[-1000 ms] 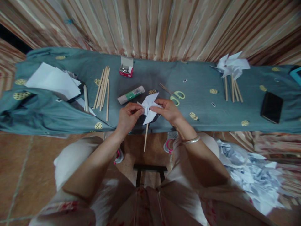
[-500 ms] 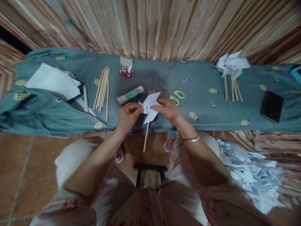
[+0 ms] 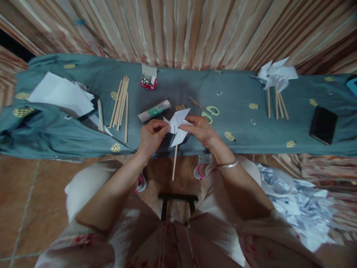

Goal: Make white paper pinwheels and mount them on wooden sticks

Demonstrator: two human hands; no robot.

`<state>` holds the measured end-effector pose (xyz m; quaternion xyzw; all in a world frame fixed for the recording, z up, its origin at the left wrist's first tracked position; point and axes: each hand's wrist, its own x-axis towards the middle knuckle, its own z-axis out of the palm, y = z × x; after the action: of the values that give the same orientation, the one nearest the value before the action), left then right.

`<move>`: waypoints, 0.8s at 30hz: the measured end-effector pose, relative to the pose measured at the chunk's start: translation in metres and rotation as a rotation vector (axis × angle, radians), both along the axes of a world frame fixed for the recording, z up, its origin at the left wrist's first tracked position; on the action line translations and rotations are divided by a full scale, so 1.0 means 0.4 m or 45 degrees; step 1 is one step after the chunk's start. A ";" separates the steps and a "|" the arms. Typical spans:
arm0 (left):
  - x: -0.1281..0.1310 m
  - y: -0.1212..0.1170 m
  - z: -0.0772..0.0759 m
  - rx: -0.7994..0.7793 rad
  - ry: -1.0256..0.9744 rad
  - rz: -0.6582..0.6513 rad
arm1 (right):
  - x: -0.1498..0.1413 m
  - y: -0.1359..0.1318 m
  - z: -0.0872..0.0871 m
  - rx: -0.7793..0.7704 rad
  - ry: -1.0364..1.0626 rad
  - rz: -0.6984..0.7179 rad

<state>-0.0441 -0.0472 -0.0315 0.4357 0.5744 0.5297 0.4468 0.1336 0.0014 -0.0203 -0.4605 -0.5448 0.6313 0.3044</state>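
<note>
Pinching from both sides now, the two hands have the white paper pinwheel (image 3: 177,121) between them, centre of the frame, over the near edge of the blue-green cloth (image 3: 240,89). Left hand (image 3: 152,138): thumb and forefinger pressed together on the left vane. Right hand (image 3: 203,130): thumb laid over the right vane, fingers curled behind — likely an opposed hold to steady the thin paper without crushing its folds. Its wooden stick (image 3: 175,163) hangs down past the table edge, which seems to leave the shaft free of the clutter.

Just above, the glue stick (image 3: 154,111) lies slanted and the scissors (image 3: 205,110) rest with green handles to the right, both within easy reach, it seems. Upper left, loose sticks (image 3: 119,104) lie roughly side by side, presumably for quick picking. Upper right, more pinwheels (image 3: 279,74) sit bunched together — apparently grouped away from the working spot.
</note>
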 end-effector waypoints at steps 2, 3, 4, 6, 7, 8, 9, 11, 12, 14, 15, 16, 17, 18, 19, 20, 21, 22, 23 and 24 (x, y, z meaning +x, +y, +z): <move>0.000 0.000 0.000 0.015 0.028 -0.004 | 0.001 0.000 0.001 0.015 -0.017 0.009; 0.000 0.000 0.000 0.024 0.046 -0.008 | 0.002 -0.001 0.001 0.019 -0.023 0.011; 0.000 -0.001 0.000 0.029 0.065 -0.015 | 0.002 -0.001 0.001 0.020 -0.027 0.012; 0.001 -0.002 -0.001 0.031 0.103 -0.029 | 0.003 -0.002 0.003 0.014 -0.027 0.014; 0.001 -0.003 -0.001 0.029 0.120 -0.037 | 0.003 -0.002 0.003 0.009 -0.024 0.013; 0.002 -0.004 0.000 0.026 0.137 -0.046 | 0.002 -0.002 0.004 0.006 -0.019 0.012; 0.002 -0.004 0.000 0.024 0.153 -0.053 | 0.002 -0.003 0.005 0.006 -0.015 0.013; 0.002 -0.005 0.003 0.025 0.187 -0.063 | 0.003 -0.004 0.006 0.013 -0.012 0.011; 0.002 -0.005 0.004 0.027 0.204 -0.066 | 0.003 -0.004 0.006 0.018 -0.013 0.013; 0.003 -0.004 0.007 0.032 0.229 -0.062 | 0.004 -0.004 0.005 0.023 -0.016 0.016; 0.004 -0.003 0.009 0.032 0.232 -0.056 | 0.005 -0.004 0.004 0.020 -0.015 0.017; 0.005 -0.003 0.010 0.028 0.228 -0.052 | 0.006 -0.004 0.004 0.015 -0.011 0.017; 0.007 -0.002 0.011 0.018 0.215 -0.045 | 0.007 -0.003 0.004 0.009 -0.004 0.012; 0.008 -0.002 0.012 0.003 0.193 -0.040 | 0.008 -0.003 0.003 0.003 0.004 0.003; 0.009 -0.001 0.012 -0.013 0.165 -0.037 | 0.009 -0.003 0.004 0.000 0.012 -0.006; 0.010 -0.001 0.012 -0.028 0.133 -0.034 | 0.010 -0.003 0.004 -0.002 0.020 -0.013; 0.011 -0.001 0.013 -0.041 0.101 -0.033 | 0.011 -0.002 0.004 -0.001 0.026 -0.018; 0.012 0.000 0.013 -0.053 0.071 -0.034 | 0.012 -0.002 0.005 0.002 0.029 -0.018; 0.013 0.000 0.013 -0.060 0.045 -0.036 | 0.014 -0.002 0.005 0.004 0.031 -0.015; 0.013 0.001 0.012 -0.064 0.024 -0.039 | 0.014 -0.002 0.005 0.006 0.031 -0.012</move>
<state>-0.0390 -0.0468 -0.0265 0.4379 0.5850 0.5041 0.4603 0.1394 0.0005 -0.0184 -0.4547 -0.5403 0.6342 0.3150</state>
